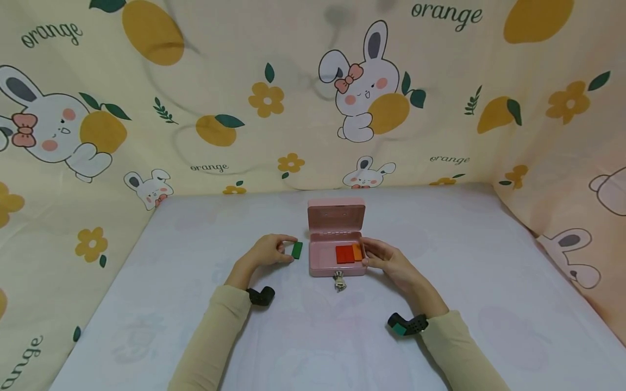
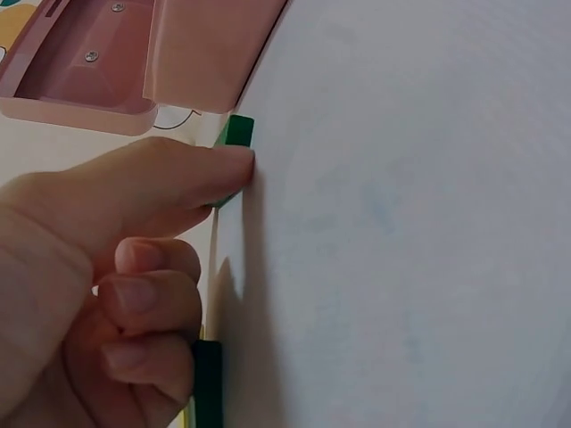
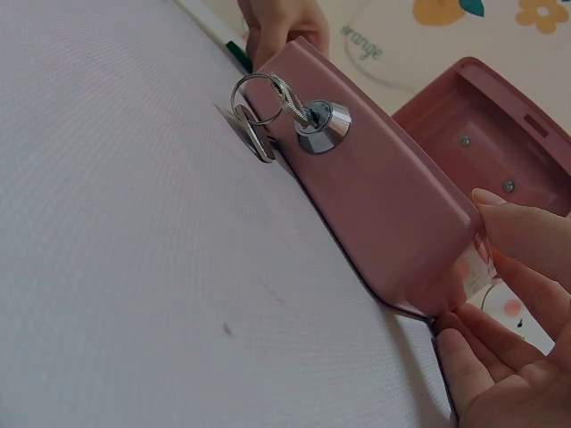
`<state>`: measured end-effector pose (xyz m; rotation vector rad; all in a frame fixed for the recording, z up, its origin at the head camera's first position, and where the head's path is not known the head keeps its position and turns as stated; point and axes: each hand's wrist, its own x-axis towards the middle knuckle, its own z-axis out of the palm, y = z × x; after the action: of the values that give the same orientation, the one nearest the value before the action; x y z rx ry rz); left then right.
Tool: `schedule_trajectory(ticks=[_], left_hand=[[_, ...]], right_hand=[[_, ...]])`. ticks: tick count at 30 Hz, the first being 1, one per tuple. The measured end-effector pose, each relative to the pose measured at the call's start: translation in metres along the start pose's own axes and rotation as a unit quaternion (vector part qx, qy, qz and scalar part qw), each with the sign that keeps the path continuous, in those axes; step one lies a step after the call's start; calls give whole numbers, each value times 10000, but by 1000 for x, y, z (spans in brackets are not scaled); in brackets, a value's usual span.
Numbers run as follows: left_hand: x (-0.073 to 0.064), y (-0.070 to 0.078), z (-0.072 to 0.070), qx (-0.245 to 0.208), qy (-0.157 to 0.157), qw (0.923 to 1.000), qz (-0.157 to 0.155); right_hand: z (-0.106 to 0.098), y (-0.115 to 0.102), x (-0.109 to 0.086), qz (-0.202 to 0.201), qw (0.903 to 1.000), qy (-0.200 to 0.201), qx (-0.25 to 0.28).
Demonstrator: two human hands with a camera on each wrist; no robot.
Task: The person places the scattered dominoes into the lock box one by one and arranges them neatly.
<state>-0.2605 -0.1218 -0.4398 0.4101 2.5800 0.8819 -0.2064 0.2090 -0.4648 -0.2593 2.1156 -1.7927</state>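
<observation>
A pink cash box [image 1: 337,266] lies with its lid raised. Inside, a red block [image 1: 344,254] sits beside an orange block [image 1: 357,252]. To the box's left, my left hand [image 1: 268,250] pinches a green block [image 1: 296,250] close to the table. In the left wrist view, a dark green piece [image 2: 209,383] shows past the curled fingers; I cannot tell what it is. My right hand [image 1: 391,262] holds the box's right side, thumb on the rim and fingers along the wall. Keys on a ring [image 3: 259,98] hang from the front lock [image 3: 323,127].
A white cloth [image 1: 313,336] covers the table. Behind it and at both sides hangs a cream curtain [image 1: 293,43] printed with rabbits and oranges. Each wrist wears a black strap; one is the right strap [image 1: 415,324].
</observation>
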Motion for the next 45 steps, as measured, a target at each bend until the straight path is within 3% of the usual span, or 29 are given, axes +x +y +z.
schedule_trajectory(ticks=[31,45], left_hand=[[-8,1,4,-286,598,9975,228],[-13,3,7,-363,664,9966,312]], right_hand=[[-1,2,2,-2,10000,17,-33],[-1,2,1,-83,10000,-32,4]])
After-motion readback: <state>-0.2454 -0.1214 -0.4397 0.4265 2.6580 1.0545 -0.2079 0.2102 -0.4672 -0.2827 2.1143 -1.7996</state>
